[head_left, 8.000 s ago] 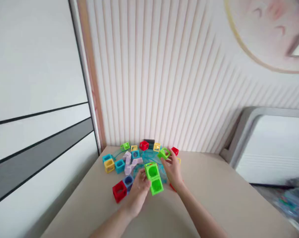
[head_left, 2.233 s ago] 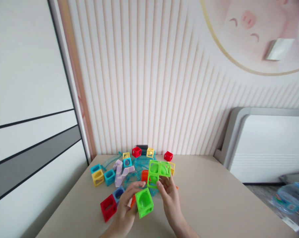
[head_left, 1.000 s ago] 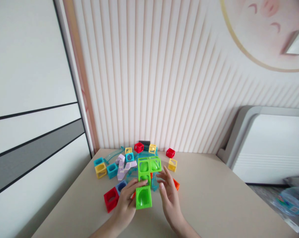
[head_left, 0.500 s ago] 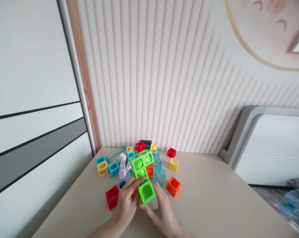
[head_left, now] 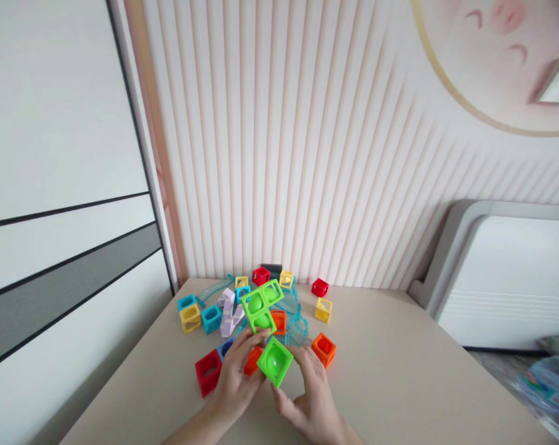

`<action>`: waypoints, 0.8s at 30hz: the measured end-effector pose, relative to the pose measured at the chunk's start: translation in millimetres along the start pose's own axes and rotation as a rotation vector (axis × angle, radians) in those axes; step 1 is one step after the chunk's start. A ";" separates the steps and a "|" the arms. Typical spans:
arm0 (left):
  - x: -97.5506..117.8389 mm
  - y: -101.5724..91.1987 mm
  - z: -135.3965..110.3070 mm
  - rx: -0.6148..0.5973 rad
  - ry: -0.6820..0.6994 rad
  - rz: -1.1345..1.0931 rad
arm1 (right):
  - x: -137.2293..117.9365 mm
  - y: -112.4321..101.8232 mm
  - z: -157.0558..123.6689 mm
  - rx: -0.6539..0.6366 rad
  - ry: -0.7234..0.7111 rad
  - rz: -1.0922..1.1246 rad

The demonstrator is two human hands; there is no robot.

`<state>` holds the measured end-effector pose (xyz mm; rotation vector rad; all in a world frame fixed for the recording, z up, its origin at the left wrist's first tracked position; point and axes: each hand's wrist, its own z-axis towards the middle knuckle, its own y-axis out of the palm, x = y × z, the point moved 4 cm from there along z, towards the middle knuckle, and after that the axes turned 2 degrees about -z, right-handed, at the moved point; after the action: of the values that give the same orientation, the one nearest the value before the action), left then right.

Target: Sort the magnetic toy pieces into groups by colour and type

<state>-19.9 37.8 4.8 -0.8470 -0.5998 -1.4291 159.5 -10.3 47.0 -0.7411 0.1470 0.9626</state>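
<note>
A chain of green hollow cubes [head_left: 262, 309] stands up from between my hands above the beige table [head_left: 399, 371]. Its lowest green cube [head_left: 274, 361] is pinched between both hands. My left hand [head_left: 235, 380] wraps round it from the left, fingers closed on the piece. From the right, my right hand [head_left: 309, 395] grips the same cube with thumb and fingers. A red cube [head_left: 207, 372] lies just left of my left hand. An orange cube [head_left: 324, 349] sits to the right of my right hand.
Loose cubes lie towards the wall: yellow [head_left: 189, 317], blue [head_left: 210, 318], red [head_left: 319, 287], yellow [head_left: 323, 309]. A lilac track piece [head_left: 229, 309] and clear blue pieces [head_left: 298, 327] are among them. A ribbed wall rises behind. A white appliance [head_left: 506, 278] stands at right.
The green cube chain grew from two cubes to several. My right hand, open a second ago, closed on the lowest cube, which has turned slightly between my hands.
</note>
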 end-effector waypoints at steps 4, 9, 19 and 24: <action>-0.8 2.7 1.4 0.051 -0.013 -0.125 | -4.4 -6.9 9.3 -0.011 -0.173 -0.108; -3.7 2.9 3.2 0.087 -0.031 -0.208 | -1.7 -9.1 11.5 0.009 -0.193 -0.148; -6.1 1.5 6.8 0.130 -0.130 -0.289 | 6.5 0.5 4.6 -0.001 -0.006 -0.100; -7.0 2.0 8.5 0.108 -0.152 -0.259 | 10.9 3.3 1.9 -0.007 0.035 -0.067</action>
<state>-17.4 48.6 3.9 -0.8186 -0.9210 -1.5572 163.0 -0.4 42.1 -0.7654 0.1488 0.8874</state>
